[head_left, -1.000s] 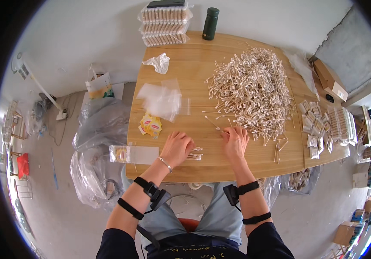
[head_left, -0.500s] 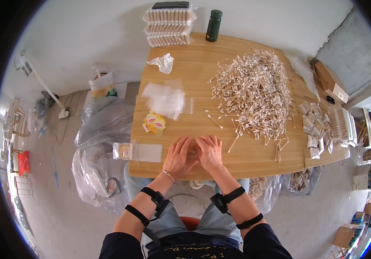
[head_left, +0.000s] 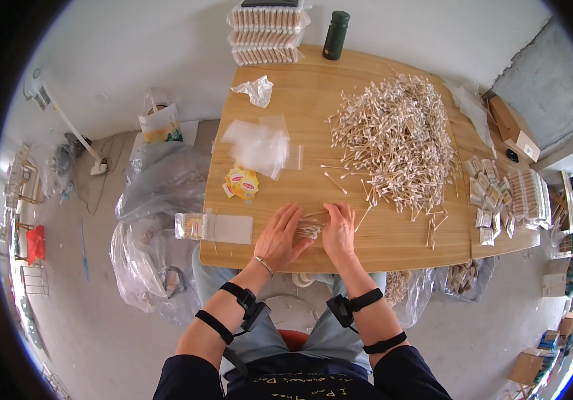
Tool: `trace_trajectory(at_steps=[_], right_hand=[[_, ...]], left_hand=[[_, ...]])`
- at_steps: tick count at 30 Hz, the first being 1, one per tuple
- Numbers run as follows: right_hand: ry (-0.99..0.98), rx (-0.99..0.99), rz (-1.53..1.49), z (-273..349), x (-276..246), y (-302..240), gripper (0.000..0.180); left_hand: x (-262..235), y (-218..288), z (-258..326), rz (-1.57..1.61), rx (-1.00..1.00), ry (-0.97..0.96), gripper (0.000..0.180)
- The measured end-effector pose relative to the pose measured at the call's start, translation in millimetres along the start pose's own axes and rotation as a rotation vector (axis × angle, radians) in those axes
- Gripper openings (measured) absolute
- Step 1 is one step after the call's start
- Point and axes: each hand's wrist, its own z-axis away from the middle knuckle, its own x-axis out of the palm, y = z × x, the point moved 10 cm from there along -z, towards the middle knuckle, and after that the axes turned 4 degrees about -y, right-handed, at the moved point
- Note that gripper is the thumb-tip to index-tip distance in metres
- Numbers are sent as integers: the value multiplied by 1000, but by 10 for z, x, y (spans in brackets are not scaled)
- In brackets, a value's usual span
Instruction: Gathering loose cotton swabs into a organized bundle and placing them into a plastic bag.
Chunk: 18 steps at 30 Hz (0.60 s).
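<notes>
While the left hand (head_left: pixel 278 235) curls around a bundle of cotton swabs (head_left: pixel 309 231) near the table's (head_left: pixel 386 245) front edge, the right hand (head_left: pixel 340 232) stands just beside it, its grip impossible to tell.

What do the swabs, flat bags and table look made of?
Swabs: tan sticks, probably wood, with matte white tips, likely cotton.
Flat bags: seemingly thin, smooth plastic, since they look translucent, especially at the right edge.
Table: smooth-looking wood or laminate; grain lines show.
</notes>
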Motion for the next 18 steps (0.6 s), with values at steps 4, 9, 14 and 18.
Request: trace_trajectory(at_steps=[4,9,14,18], right_hand=[[-92,-99,-132,11,168,-109,35],[-15,-108,155,-161,-43,-225,35],[-35,-113,494,-316,6,-60,41],[-79,-177,636,-208,-5,-146,47]], left_hand=[[13,49,-1,31,35,-14,68],[-10,44,29,27,88,37,56],[-37,97,-8,34,99,53,46],[-70,112,15,36,104,80,44]])
